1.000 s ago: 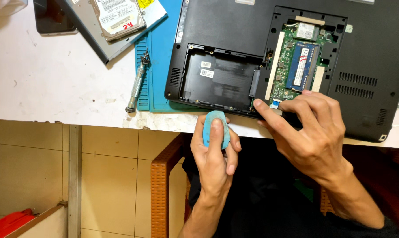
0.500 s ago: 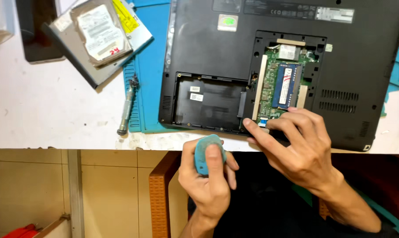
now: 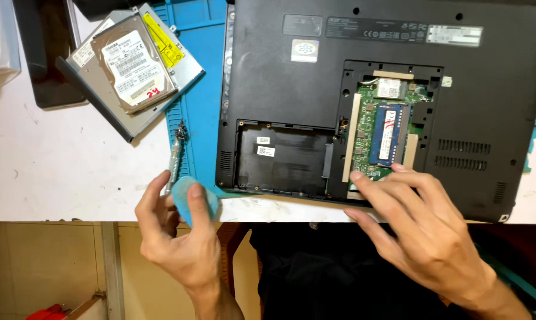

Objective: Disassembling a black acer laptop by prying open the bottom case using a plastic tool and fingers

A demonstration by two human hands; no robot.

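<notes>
Gripping a blue pick (image 3: 192,200), left hand (image 3: 179,237) shifted leftward; right hand (image 3: 425,231) stays open on laptop (image 3: 291,89)

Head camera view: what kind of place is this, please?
Probably an electronics repair bench. An opened laptop lies underside up on a blue work mat, with a removed hard drive and a screwdriver beside it on the white table.

single head cam, looks steeply down, close over table edge (image 3: 72,195) + upturned laptop (image 3: 291,89).
</notes>
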